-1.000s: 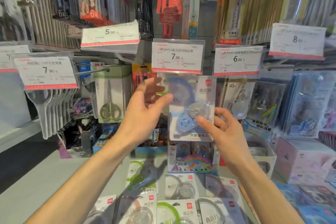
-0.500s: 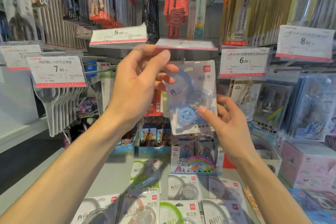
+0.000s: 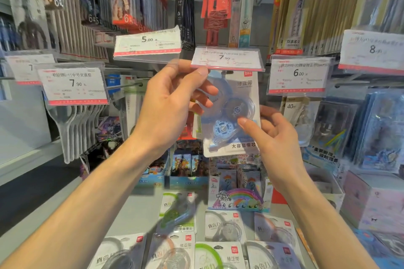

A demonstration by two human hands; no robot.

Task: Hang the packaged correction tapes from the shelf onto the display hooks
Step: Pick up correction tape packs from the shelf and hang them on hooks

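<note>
A clear-fronted package with a blue correction tape point(image 3: 231, 116) is held up against the display, its top edge tucked under the 7.90 price tag point(image 3: 227, 59). The hook behind that tag is hidden. My left hand point(image 3: 172, 105) grips the package's upper left, fingers curled onto it and thumb tip touching the tag's lower edge. My right hand point(image 3: 275, 137) pinches the lower right, thumb on the front. Several more packaged correction tapes point(image 3: 225, 225) lie flat on the grey shelf point(image 3: 135, 209) below.
Hanging scissors point(image 3: 72, 129) and a second 7.90 tag point(image 3: 74, 85) are to the left. A 6.00 tag point(image 3: 299, 74) and hanging packs are to the right. Small toy boxes point(image 3: 238, 199) stand at the shelf's back, with pink boxes point(image 3: 371, 203) at right.
Both hands have raised the package up under the 7.90 tag. The tag was tipped up flat half a second ago and now tilts back down over the package's top.
</note>
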